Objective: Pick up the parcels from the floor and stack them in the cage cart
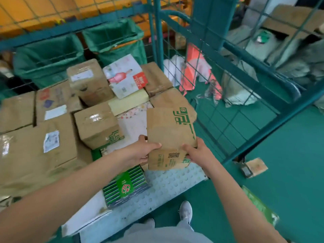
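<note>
I hold a brown cardboard parcel with green print [171, 135] in both hands over the right front part of the cage cart. My left hand [142, 151] grips its near left edge, thumb on top. At its near right corner my right hand [196, 153] grips it the same way. The cage cart [175, 181] has a dimpled grey floor and teal mesh walls. Inside it lie several brown parcels, among them a large box [36, 151] at the left, a taped one [98, 125] in the middle and a green striped box [124, 186] at the front.
The cart's mesh side wall [228, 79] stands at the right. Beyond it lie an orange bag [196, 67] and grey sacks [238, 88] on the green floor. A small brown parcel [256, 166] and a green flat packet [259, 206] lie on the floor at my right. Green bins [49, 58] stand behind the cart.
</note>
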Demonstrator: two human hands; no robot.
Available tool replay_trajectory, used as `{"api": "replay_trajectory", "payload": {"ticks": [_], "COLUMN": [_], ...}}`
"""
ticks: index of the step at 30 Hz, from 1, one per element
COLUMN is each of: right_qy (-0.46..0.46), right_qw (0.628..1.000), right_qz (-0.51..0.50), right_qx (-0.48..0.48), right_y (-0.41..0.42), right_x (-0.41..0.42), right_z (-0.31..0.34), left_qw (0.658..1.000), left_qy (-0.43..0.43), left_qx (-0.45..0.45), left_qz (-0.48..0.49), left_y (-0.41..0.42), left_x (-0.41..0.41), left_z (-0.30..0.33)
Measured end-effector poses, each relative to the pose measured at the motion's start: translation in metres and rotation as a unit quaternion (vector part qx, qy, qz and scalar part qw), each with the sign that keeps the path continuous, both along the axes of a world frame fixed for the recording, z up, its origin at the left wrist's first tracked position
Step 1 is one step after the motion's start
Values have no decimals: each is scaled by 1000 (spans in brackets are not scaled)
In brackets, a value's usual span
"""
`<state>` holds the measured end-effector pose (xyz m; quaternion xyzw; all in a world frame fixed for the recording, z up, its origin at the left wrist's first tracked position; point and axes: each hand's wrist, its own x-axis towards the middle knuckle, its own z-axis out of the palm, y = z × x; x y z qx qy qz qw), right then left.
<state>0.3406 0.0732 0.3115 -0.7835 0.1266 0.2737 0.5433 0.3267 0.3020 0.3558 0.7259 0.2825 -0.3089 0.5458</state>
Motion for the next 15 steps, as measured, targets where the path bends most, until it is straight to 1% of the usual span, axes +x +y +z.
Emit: {"api": "replay_trajectory", "payload": {"ticks": [5,8,15], "right_qy": [3,24,57], "right_qw": [997,994,991], "right_qz": [73,107,120], "right_qx": [22,18,34], "right_y": [-5,-1,20], "right_x": [39,55,94], "right_z": [8,5,3], "left_qw": [997,995,994], "left_qy": [-10,-18,-26], "left_qx": [8,21,23], "left_qz": [73,92,108], "left_y": [-9,-8,5], "left_x": [6,9,24], "left_z": [1,-1,-8]}}
